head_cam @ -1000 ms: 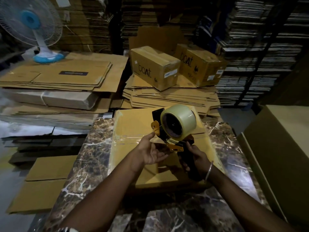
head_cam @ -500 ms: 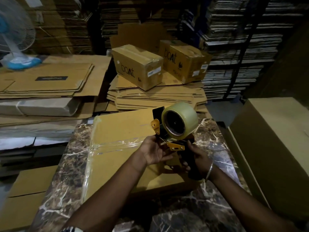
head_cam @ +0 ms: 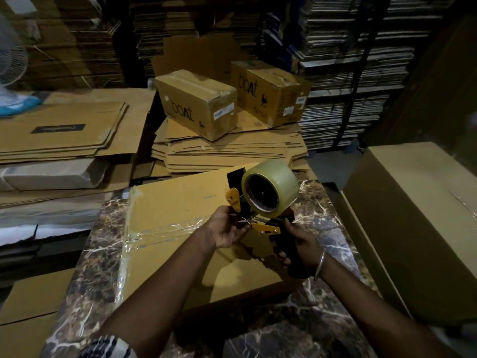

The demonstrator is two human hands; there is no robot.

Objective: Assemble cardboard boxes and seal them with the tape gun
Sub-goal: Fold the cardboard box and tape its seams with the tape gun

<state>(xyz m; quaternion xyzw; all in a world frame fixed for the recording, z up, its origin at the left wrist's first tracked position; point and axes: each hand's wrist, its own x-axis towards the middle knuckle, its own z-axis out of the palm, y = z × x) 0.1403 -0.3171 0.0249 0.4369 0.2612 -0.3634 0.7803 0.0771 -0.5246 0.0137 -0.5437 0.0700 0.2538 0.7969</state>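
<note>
Hands together on tape gun (head_cam: 260,202) — right hand (head_cam: 300,248) grips handle, left hand (head_cam: 227,228) pinches its front — above taped box (head_cam: 180,228) on marble bench (head_cam: 103,233); sealed "boat" cartons (head_cam: 198,103) beyond the far edge.

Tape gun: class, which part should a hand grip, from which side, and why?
Grip the tape gun by its black handle, coming from below and behind, as the right hand does. The handle hangs under the roll, well away from the front, where the left hand works.
</note>
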